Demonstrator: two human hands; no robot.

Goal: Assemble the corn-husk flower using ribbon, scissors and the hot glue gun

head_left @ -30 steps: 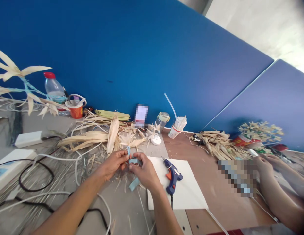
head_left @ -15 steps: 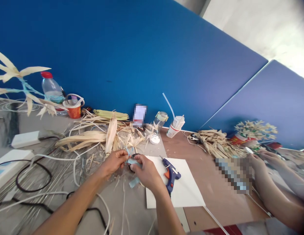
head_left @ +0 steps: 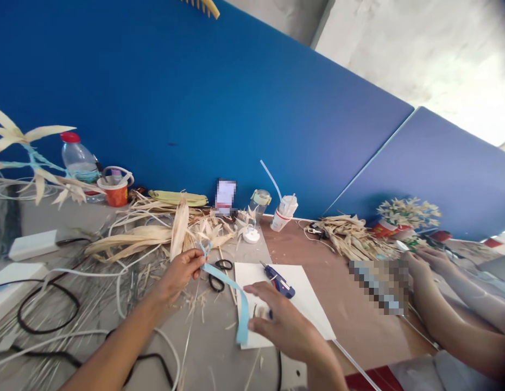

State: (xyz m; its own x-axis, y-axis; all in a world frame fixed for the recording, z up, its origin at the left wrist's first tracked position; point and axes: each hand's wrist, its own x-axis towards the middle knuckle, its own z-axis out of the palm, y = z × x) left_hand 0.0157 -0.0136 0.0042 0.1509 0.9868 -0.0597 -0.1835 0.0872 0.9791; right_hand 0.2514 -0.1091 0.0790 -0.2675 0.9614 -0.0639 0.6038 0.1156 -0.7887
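My left hand pinches a thin stem wrapped in light blue tape. Pale corn-husk petals show just above the fingertips; whether they join this stem I cannot tell. From the pinch, the loose tape runs right and curls down over the edge of a white board. My right hand is beside the tape's free end, thumb and fingers apart, holding nothing. Behind it a blue glue gun lies on the board, its handle partly hidden. Black-handled scissors rest between my hands.
Dried corn husks, cables and thin wires cover the left side. A bottle, a red tub, a phone and a paper cup line the blue partition. At right, another person's hands work.
My right hand has let go near the left fingertips and moved right and down, opening. The tape now hangs stretched out, and the scissors are uncovered. The view has shifted slightly.
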